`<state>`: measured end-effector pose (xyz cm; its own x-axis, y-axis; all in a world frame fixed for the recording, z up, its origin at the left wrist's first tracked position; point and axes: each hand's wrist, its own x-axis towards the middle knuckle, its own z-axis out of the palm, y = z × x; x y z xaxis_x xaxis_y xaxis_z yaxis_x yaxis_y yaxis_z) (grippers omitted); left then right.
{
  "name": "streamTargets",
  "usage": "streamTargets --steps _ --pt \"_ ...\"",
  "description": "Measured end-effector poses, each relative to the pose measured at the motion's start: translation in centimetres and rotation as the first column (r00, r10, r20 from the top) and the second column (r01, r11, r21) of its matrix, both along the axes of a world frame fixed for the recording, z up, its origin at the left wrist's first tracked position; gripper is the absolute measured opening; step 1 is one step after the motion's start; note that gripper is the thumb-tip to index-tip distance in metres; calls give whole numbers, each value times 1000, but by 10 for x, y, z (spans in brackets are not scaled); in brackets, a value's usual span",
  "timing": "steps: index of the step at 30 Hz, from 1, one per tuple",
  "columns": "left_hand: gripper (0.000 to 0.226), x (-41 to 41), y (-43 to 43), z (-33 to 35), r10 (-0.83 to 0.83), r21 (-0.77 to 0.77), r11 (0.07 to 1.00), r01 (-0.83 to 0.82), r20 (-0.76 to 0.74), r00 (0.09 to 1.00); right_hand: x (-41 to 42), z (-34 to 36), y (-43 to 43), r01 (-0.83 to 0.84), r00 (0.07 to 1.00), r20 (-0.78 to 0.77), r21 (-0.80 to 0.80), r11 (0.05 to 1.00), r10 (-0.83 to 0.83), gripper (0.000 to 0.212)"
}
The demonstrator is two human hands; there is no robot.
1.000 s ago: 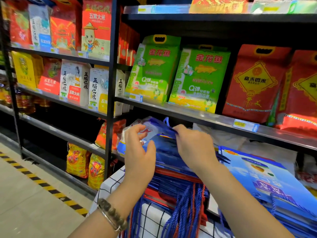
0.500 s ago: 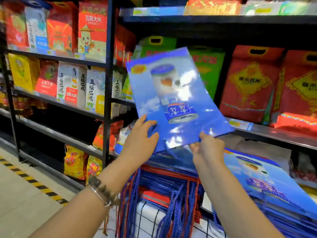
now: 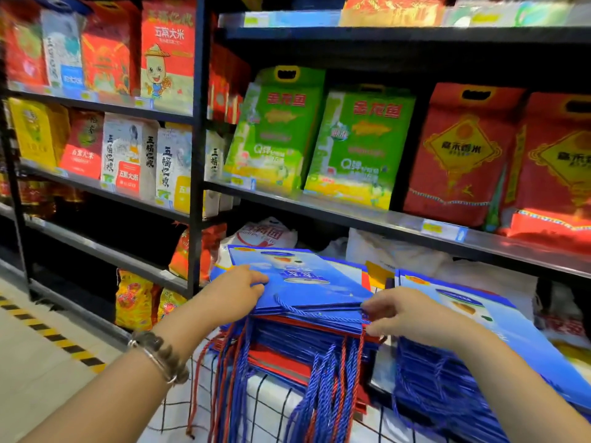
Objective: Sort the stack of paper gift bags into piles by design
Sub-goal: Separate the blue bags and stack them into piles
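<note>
Where the checked cloth of the worktop (image 3: 275,407) shows at the bottom of the view, blue and red cord handles (image 3: 323,394) hang over the near edge of the stack (image 3: 303,338) of flat paper gift bags. The stack shows blue and red edges mixed together. A top blue bag (image 3: 303,282), printed with a sky and a tin, lies flat on it with its mouth toward the person.

The left hand (image 3: 233,292), with a beaded bracelet (image 3: 160,356) on its wrist, has its grip closed over the bag's left edge, fingers curled on the printed face. The right hand (image 3: 406,311) has its grip narrowed to a pinch, with thumb and fingertips (image 3: 372,306) meeting at the bag's near right corner, where a blue cord runs along the mouth.

Just beside the stack on the right lies a second pile (image 3: 486,318) of bags, all of the same blue design, its own cords trailing forward.

Behind both piles, white sacks sit on a low shelf (image 3: 479,247). On top of that shelf stand green rice packs (image 3: 278,132) and red rice packs (image 3: 460,155). To the left, yellow and black tape crosses the floor (image 3: 38,362).
</note>
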<state>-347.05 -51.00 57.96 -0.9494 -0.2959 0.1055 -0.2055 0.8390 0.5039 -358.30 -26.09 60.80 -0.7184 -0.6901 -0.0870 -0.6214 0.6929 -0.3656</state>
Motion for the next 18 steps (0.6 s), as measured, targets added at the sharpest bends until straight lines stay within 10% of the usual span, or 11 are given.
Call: streamTargets --steps 8,15,18 --pt "38 0 -16 -9 -21 -54 998 22 12 1000 15 -2 10 -14 897 -437 143 990 75 13" --pt "33 3 -23 14 46 -248 969 -15 122 991 3 38 -14 -36 998 -54 -501 865 10 18" --pt "22 -1 7 37 122 -192 965 -179 -277 953 -15 35 -38 51 996 85 -591 805 0 19"
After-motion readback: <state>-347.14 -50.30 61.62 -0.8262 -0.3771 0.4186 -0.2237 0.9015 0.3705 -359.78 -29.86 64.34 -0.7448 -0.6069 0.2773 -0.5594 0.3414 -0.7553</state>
